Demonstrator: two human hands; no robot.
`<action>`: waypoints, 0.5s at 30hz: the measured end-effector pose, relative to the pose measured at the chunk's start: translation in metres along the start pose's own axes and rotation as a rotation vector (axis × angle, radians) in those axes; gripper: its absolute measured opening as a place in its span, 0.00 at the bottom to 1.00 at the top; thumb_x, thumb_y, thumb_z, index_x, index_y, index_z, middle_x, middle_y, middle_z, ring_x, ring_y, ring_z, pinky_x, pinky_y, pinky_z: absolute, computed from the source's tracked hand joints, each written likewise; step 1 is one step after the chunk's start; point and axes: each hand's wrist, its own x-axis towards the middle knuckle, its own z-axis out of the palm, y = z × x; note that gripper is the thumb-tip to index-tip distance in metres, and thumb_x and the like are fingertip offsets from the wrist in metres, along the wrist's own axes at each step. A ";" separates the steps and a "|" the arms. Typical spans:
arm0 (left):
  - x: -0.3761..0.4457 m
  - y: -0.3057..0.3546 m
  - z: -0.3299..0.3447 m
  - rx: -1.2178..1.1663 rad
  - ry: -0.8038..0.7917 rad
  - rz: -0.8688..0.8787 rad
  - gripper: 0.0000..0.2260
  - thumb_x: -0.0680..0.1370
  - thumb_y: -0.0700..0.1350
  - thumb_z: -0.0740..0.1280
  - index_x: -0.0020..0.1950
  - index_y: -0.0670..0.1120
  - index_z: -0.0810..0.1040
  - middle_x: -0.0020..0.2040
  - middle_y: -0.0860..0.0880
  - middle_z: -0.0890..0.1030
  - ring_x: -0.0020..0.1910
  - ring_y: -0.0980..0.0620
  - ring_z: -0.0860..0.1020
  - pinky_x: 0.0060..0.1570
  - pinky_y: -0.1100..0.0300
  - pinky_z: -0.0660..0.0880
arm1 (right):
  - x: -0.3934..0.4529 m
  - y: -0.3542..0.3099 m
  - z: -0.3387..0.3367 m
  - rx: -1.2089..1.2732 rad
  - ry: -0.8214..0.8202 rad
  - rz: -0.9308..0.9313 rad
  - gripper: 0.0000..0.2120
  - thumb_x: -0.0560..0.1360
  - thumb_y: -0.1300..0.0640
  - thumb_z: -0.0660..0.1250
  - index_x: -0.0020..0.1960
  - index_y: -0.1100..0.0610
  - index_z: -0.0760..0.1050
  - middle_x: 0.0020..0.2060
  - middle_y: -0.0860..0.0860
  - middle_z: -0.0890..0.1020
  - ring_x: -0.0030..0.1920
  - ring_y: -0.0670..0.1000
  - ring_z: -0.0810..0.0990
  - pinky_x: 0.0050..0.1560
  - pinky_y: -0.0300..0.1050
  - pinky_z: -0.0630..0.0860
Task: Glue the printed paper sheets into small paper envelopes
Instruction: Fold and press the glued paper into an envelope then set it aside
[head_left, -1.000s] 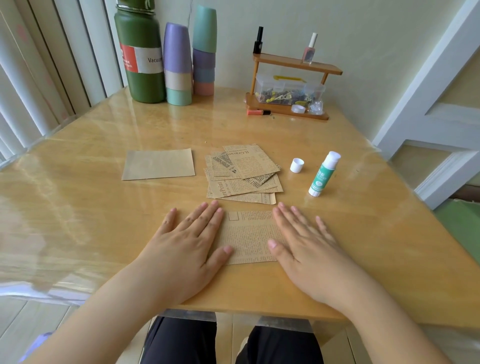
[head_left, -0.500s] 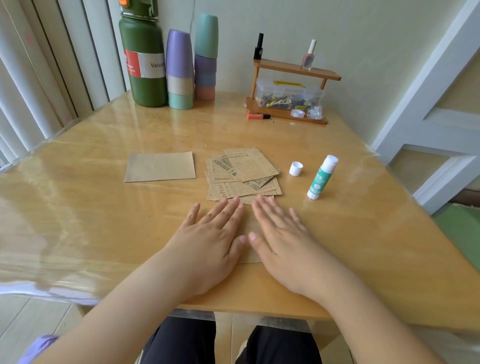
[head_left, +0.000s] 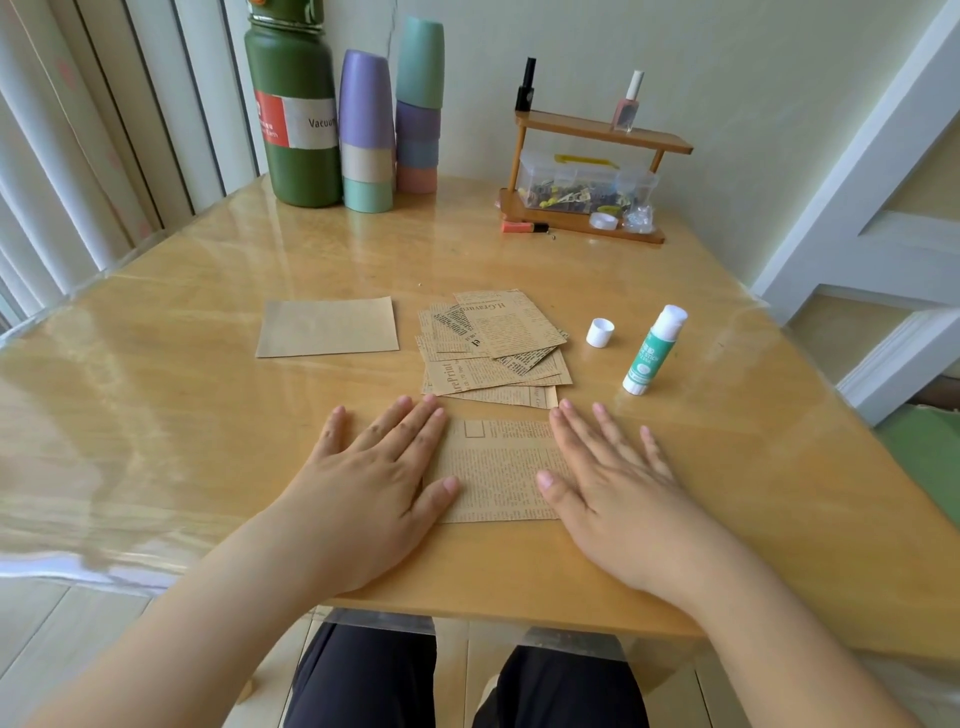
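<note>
Both flat hands, left hand (head_left: 371, 475) and right hand (head_left: 610, 475), press the folded printed sheet (head_left: 496, 470), grasping nothing; thin, light, creasable: best lifted by an edge.

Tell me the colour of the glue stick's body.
The glue stick has a green body with white print and a white tip, seen in the head view.

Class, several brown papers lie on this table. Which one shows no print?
The plain brown sheet, lying alone left of the printed pile. The pile and the sheet under both hands show newspaper-style text.

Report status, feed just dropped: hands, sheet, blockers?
Left hand and right hand flat, pressing printed sheet. Glue stick uncapped, upright. Nothing blocking.
</note>
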 end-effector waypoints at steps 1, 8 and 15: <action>0.000 0.000 0.000 -0.012 0.005 0.003 0.39 0.62 0.65 0.22 0.73 0.54 0.29 0.73 0.58 0.30 0.72 0.57 0.31 0.72 0.47 0.34 | 0.000 0.001 0.000 0.015 0.011 -0.003 0.30 0.79 0.37 0.39 0.75 0.46 0.31 0.72 0.38 0.31 0.72 0.43 0.27 0.72 0.51 0.30; -0.006 0.003 -0.005 -0.040 0.027 0.031 0.37 0.64 0.64 0.22 0.73 0.55 0.28 0.71 0.60 0.28 0.70 0.58 0.29 0.70 0.48 0.30 | -0.010 0.014 -0.006 0.097 0.053 -0.093 0.31 0.73 0.34 0.37 0.72 0.37 0.28 0.69 0.31 0.30 0.69 0.38 0.25 0.72 0.51 0.29; -0.008 0.000 0.002 0.003 -0.007 0.017 0.39 0.63 0.64 0.21 0.73 0.54 0.29 0.73 0.60 0.30 0.71 0.58 0.29 0.71 0.47 0.33 | -0.012 0.018 0.002 0.042 0.014 -0.070 0.28 0.74 0.36 0.32 0.72 0.36 0.31 0.70 0.29 0.32 0.71 0.39 0.27 0.73 0.50 0.31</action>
